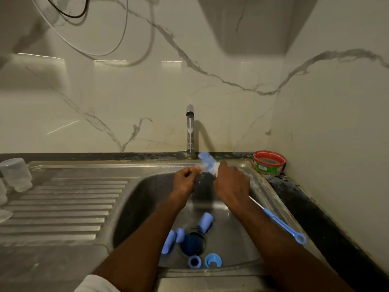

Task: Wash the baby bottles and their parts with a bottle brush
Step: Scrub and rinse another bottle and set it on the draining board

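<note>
— Right hand [230, 182] is wrapped around the long blue-and-white bottle brush [208, 163]. See? The fluffy end pokes up past the thumb, near the back edge of the sink. The thin blue handle sticks out behind the wrist, over the right rim.

— What is the left hand [186, 179] doing?

— Its fingers are curled and pinch a small see-through part [199, 169]. It is blurry, so I cannot tell which part it is. It touches the bristles, right under the water.

— Where does the water come from?

— From the shiny metal tap [190, 129] at the back of the steel sink [134, 199]. A thin stream runs down.

— What are the blue things at the bottom?

— Bottle parts. A blue cap [205, 222] lies tipped by the drain [192, 243]. Two more blue pieces [173, 239] lean at the left of the drain. A small blue ring [194, 261] and a bigger blue ring [213, 260] sit side by side near the front wall of the sink.

— And on the left?

— A clear plastic bottle [15, 174] stands upside down at the far left edge of the ribbed draining board [67, 205].

— The round red thing?

— A red and green tub [269, 162] in the back right corner of the counter.
</note>
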Demonstrator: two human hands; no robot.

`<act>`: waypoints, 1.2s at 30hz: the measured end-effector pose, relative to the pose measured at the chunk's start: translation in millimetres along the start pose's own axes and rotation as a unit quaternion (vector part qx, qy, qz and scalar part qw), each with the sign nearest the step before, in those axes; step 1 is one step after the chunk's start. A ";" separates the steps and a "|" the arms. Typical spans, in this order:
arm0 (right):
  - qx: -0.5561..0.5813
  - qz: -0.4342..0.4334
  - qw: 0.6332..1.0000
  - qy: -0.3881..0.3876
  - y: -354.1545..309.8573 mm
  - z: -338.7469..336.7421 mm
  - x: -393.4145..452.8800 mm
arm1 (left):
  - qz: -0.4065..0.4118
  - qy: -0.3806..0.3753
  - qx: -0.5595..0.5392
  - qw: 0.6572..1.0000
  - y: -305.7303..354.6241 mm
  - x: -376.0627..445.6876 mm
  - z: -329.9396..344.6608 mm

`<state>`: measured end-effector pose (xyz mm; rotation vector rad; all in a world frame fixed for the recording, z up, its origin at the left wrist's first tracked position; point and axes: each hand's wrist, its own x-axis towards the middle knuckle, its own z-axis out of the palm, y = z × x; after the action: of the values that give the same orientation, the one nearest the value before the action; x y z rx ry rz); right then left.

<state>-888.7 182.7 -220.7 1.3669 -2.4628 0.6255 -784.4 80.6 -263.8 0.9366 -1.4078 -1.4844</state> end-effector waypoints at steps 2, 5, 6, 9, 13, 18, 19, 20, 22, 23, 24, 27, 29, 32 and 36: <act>0.001 0.008 0.999 0.049 0.5 -6.4 2.3 | 0.041 0.053 0.052 0.996 -0.9 1.7 -3.5; -0.007 -0.023 0.998 0.065 -4.6 -6.8 -2.2 | 0.102 0.103 0.172 0.975 -4.0 7.0 -12.6; -0.016 -0.037 0.998 0.055 -7.0 -3.8 -5.5 | 0.121 0.100 0.208 0.966 -5.4 7.3 -14.1; -0.038 -0.051 0.997 0.034 -13.9 4.6 -9.5 | 0.190 0.100 0.311 0.926 -6.1 7.5 -15.3; -0.028 -0.033 0.999 0.025 -11.8 6.1 2.1 | 0.239 0.077 0.350 0.903 -0.4 5.0 -19.4; -0.034 -0.004 0.999 0.042 -6.4 5.1 6.6 | 0.228 0.120 0.369 0.893 0.6 -0.1 -15.5; -0.037 -0.003 0.998 0.049 -7.0 4.9 5.4 | 0.213 0.139 0.364 0.896 0.0 -0.1 -14.9; -0.037 -0.007 0.998 0.053 -8.7 5.3 4.0 | 0.205 0.153 0.364 0.896 -0.2 0.3 -15.5; -0.041 -0.025 0.998 0.047 -11.7 8.3 0.2 | 0.212 0.154 0.368 0.892 1.8 0.8 -16.8; -0.046 -0.034 0.998 0.037 -12.7 9.7 -1.1 | 0.229 0.141 0.367 0.891 3.1 1.3 -17.6; -0.049 -0.037 0.998 0.027 -13.1 10.3 -1.4 | 0.249 0.122 0.362 0.890 4.1 1.6 -18.0; -0.040 -0.019 0.999 0.010 -11.0 7.3 4.6 | 0.258 0.098 0.356 0.893 6.8 -1.4 -18.6; -0.034 0.001 0.999 0.006 -8.3 5.3 7.2 | 0.236 0.112 0.349 0.900 8.2 -1.6 -18.9; -0.035 0.018 0.999 0.038 -4.1 0.7 7.3 | 0.172 0.120 0.289 0.934 7.6 0.2 -18.0; -0.003 -0.011 0.998 0.063 -11.5 2.1 1.3 | -0.008 0.086 0.121 0.989 2.8 4.2 -12.3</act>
<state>-879.6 175.3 -219.2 1.3088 -2.3455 0.6776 -774.2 72.4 -261.8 1.2000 -1.4759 -1.2289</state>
